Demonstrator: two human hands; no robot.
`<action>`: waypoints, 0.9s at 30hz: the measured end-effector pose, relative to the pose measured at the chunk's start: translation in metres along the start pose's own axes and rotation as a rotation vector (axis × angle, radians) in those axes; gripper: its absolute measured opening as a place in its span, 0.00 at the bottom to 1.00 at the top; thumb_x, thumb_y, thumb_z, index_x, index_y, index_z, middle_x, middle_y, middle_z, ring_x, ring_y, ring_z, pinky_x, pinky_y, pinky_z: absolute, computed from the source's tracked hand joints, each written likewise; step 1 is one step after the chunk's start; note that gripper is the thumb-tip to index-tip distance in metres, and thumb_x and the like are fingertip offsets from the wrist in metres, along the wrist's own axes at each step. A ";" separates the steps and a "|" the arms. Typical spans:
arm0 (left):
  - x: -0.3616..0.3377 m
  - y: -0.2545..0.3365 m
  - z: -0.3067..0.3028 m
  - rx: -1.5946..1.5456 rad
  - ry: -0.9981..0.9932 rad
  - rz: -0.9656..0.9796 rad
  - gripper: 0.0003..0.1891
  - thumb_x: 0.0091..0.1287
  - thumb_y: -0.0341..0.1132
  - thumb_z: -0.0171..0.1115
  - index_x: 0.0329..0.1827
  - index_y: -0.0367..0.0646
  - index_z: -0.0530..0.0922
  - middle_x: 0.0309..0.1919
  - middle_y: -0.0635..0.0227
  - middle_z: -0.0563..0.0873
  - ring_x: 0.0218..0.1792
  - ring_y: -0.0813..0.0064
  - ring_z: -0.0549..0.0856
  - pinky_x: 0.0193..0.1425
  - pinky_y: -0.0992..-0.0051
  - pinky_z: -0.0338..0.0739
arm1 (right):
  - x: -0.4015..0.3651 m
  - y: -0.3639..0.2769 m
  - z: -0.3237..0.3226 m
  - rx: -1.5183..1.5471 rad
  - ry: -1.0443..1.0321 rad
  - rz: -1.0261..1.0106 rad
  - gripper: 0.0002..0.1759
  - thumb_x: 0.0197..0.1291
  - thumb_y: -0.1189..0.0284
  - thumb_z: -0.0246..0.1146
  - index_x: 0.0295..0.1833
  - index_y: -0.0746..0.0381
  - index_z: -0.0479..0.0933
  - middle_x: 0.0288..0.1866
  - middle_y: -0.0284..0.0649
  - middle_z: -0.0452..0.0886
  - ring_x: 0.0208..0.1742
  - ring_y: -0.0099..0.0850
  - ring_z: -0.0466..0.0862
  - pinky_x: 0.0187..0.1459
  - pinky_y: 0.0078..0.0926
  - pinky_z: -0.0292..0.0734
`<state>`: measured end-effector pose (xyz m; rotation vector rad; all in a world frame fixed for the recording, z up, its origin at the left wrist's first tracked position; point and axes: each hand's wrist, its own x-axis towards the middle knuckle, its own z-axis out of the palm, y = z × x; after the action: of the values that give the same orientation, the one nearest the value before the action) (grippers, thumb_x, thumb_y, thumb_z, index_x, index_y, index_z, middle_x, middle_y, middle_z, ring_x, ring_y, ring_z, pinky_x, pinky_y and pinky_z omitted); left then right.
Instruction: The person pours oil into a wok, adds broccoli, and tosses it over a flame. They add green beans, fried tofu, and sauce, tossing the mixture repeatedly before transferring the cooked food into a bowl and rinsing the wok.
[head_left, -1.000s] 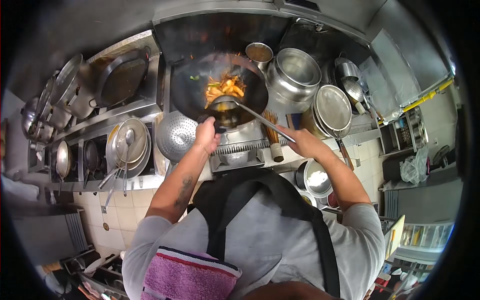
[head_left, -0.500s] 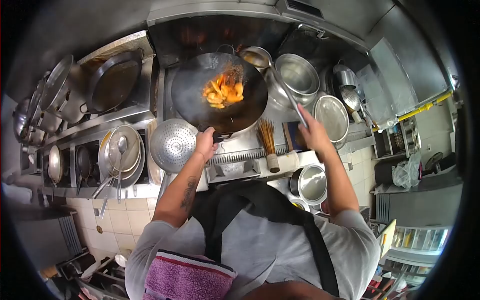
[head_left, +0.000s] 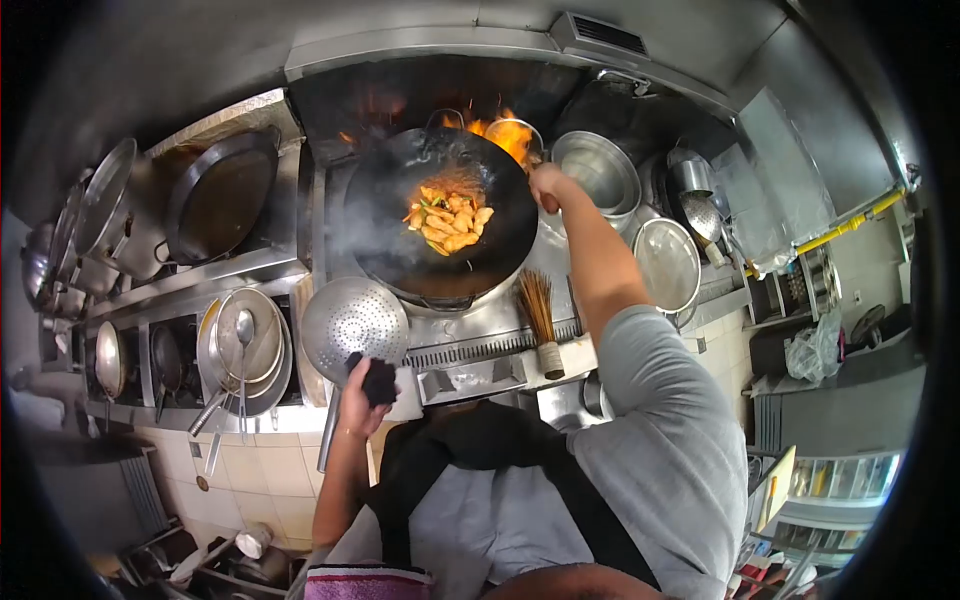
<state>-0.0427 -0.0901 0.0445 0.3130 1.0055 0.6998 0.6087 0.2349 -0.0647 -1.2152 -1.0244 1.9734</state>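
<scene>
Pieces of browned food (head_left: 448,219) lie in a large black wok (head_left: 385,240) on the stove, with smoke at its left side. My left hand (head_left: 362,408) grips a dark cloth (head_left: 378,383) just below the perforated strainer (head_left: 355,325), off the wok's handle. At the wok's upper right, my right hand (head_left: 549,187) is closed, beside a small round pan (head_left: 538,140) where flames (head_left: 510,136) rise. What the right hand holds is mostly hidden.
A bamboo brush (head_left: 540,310) stands at the stove's front edge. Metal bowls (head_left: 597,170) and a round mesh strainer (head_left: 667,262) sit to the right. At the left are a dark pan (head_left: 222,200) and several stacked pans and ladles.
My left hand has left the wok's handle and moved down toward me with the cloth. My right hand has reached forward and left, to the wok's far right. Flames have flared up behind the wok.
</scene>
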 end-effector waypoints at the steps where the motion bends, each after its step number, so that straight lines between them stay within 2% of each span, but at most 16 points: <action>1: -0.013 -0.003 -0.024 -0.007 0.002 -0.004 0.25 0.76 0.62 0.59 0.45 0.46 0.82 0.30 0.63 0.88 0.15 0.74 0.80 0.12 0.80 0.65 | -0.028 -0.016 0.065 -0.742 0.489 -0.009 0.16 0.58 0.76 0.58 0.19 0.69 0.79 0.20 0.48 0.81 0.20 0.41 0.82 0.25 0.36 0.80; 2: -0.023 -0.006 -0.044 -0.016 -0.003 -0.006 0.25 0.76 0.62 0.59 0.44 0.47 0.83 0.30 0.63 0.87 0.15 0.75 0.80 0.12 0.80 0.65 | -0.064 -0.042 0.150 -1.086 0.902 0.168 0.16 0.58 0.76 0.58 0.17 0.68 0.77 0.17 0.46 0.78 0.15 0.40 0.78 0.23 0.35 0.77; 3: -0.031 -0.010 -0.054 -0.076 0.091 0.029 0.24 0.76 0.61 0.59 0.45 0.46 0.82 0.29 0.60 0.87 0.14 0.74 0.78 0.12 0.80 0.64 | -0.073 -0.041 0.152 -0.789 0.804 0.099 0.16 0.62 0.76 0.57 0.23 0.70 0.79 0.20 0.47 0.80 0.17 0.40 0.80 0.23 0.38 0.78; 4: -0.039 -0.014 -0.063 -0.136 0.187 0.061 0.24 0.76 0.61 0.59 0.46 0.46 0.81 0.28 0.57 0.86 0.13 0.74 0.76 0.13 0.80 0.64 | -0.079 -0.041 0.150 -0.788 0.814 0.100 0.16 0.62 0.76 0.57 0.23 0.70 0.79 0.20 0.47 0.80 0.17 0.40 0.80 0.23 0.38 0.78; 6: -0.048 -0.015 -0.088 -0.162 0.140 0.032 0.23 0.76 0.61 0.59 0.47 0.47 0.81 0.28 0.58 0.86 0.11 0.74 0.71 0.13 0.81 0.61 | -0.087 -0.032 0.149 -0.964 0.864 0.066 0.09 0.63 0.75 0.56 0.37 0.70 0.79 0.31 0.53 0.83 0.29 0.46 0.83 0.33 0.42 0.80; 7: -0.048 -0.016 -0.096 -0.174 0.137 0.042 0.23 0.76 0.60 0.59 0.47 0.47 0.81 0.28 0.58 0.86 0.11 0.74 0.72 0.13 0.81 0.61 | -0.084 -0.030 0.148 -1.050 0.885 0.039 0.10 0.63 0.75 0.56 0.44 0.70 0.78 0.37 0.56 0.84 0.35 0.49 0.85 0.37 0.44 0.81; 10: -0.056 -0.007 -0.100 -0.188 0.176 0.069 0.23 0.75 0.60 0.60 0.45 0.48 0.82 0.27 0.60 0.86 0.11 0.75 0.72 0.13 0.81 0.61 | -0.081 -0.013 0.154 -1.296 0.945 -0.023 0.24 0.64 0.75 0.56 0.65 0.69 0.77 0.54 0.65 0.87 0.53 0.58 0.90 0.52 0.50 0.85; 11: -0.055 -0.003 -0.100 -0.201 0.208 0.091 0.22 0.75 0.60 0.60 0.44 0.49 0.83 0.25 0.61 0.86 0.10 0.76 0.72 0.13 0.81 0.61 | -0.100 -0.016 0.172 -1.224 0.963 -0.044 0.31 0.62 0.74 0.59 0.72 0.65 0.74 0.58 0.68 0.84 0.62 0.60 0.85 0.63 0.51 0.80; 14: -0.048 0.004 -0.111 -0.199 0.216 0.111 0.22 0.75 0.59 0.60 0.45 0.48 0.83 0.25 0.61 0.86 0.11 0.76 0.72 0.13 0.81 0.61 | -0.164 -0.032 0.225 -1.059 0.994 -0.044 0.38 0.61 0.74 0.60 0.80 0.62 0.69 0.61 0.68 0.83 0.64 0.59 0.84 0.65 0.51 0.79; 15: -0.042 0.008 -0.115 -0.186 0.202 0.101 0.22 0.75 0.59 0.60 0.45 0.48 0.83 0.25 0.61 0.86 0.11 0.76 0.72 0.13 0.81 0.61 | -0.172 -0.024 0.218 -1.178 0.995 -0.062 0.41 0.61 0.74 0.60 0.83 0.62 0.65 0.61 0.69 0.83 0.65 0.60 0.84 0.67 0.50 0.77; 19: -0.018 0.042 -0.108 -0.020 0.059 -0.003 0.21 0.75 0.57 0.61 0.45 0.46 0.81 0.26 0.59 0.86 0.11 0.75 0.73 0.12 0.80 0.62 | -0.216 -0.034 0.273 -1.163 1.019 -0.078 0.42 0.62 0.76 0.60 0.84 0.61 0.63 0.61 0.68 0.83 0.66 0.60 0.82 0.68 0.49 0.77; 20: -0.010 0.053 -0.099 0.057 -0.011 -0.047 0.21 0.74 0.56 0.62 0.46 0.44 0.80 0.27 0.58 0.86 0.11 0.74 0.74 0.13 0.81 0.63 | -0.219 -0.025 0.276 -1.226 1.068 -0.188 0.42 0.62 0.76 0.61 0.84 0.59 0.63 0.54 0.62 0.88 0.54 0.54 0.90 0.59 0.45 0.83; 22: 0.015 0.067 -0.082 0.204 -0.103 -0.075 0.21 0.74 0.56 0.62 0.45 0.44 0.80 0.26 0.56 0.87 0.10 0.75 0.72 0.12 0.80 0.63 | -0.236 -0.046 0.329 -0.795 1.021 -0.108 0.41 0.67 0.74 0.63 0.86 0.55 0.63 0.42 0.48 0.88 0.31 0.39 0.87 0.34 0.37 0.83; 24: 0.037 0.079 -0.054 0.360 -0.196 -0.137 0.20 0.75 0.54 0.62 0.45 0.43 0.81 0.27 0.57 0.87 0.12 0.75 0.75 0.12 0.79 0.63 | -0.233 -0.018 0.320 0.106 0.795 -0.315 0.40 0.70 0.75 0.60 0.87 0.49 0.61 0.35 0.37 0.83 0.20 0.26 0.76 0.21 0.28 0.73; 26: 0.050 0.077 -0.015 0.459 -0.283 -0.167 0.19 0.76 0.52 0.62 0.45 0.43 0.81 0.27 0.59 0.87 0.15 0.75 0.78 0.13 0.79 0.64 | -0.189 0.040 0.322 -0.916 1.270 -0.130 0.37 0.72 0.76 0.55 0.86 0.55 0.60 0.50 0.58 0.89 0.45 0.49 0.91 0.48 0.46 0.86; 27: 0.056 0.070 0.002 0.490 -0.329 -0.173 0.18 0.77 0.51 0.61 0.47 0.43 0.82 0.28 0.60 0.87 0.17 0.74 0.80 0.14 0.80 0.65 | -0.229 0.000 0.405 -0.908 1.221 0.097 0.35 0.71 0.77 0.53 0.84 0.61 0.61 0.59 0.65 0.85 0.62 0.56 0.87 0.65 0.50 0.80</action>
<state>-0.0492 -0.0009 0.0465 0.7337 0.8647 0.2240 0.3320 -0.0690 0.1526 -2.4533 -1.1102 0.3869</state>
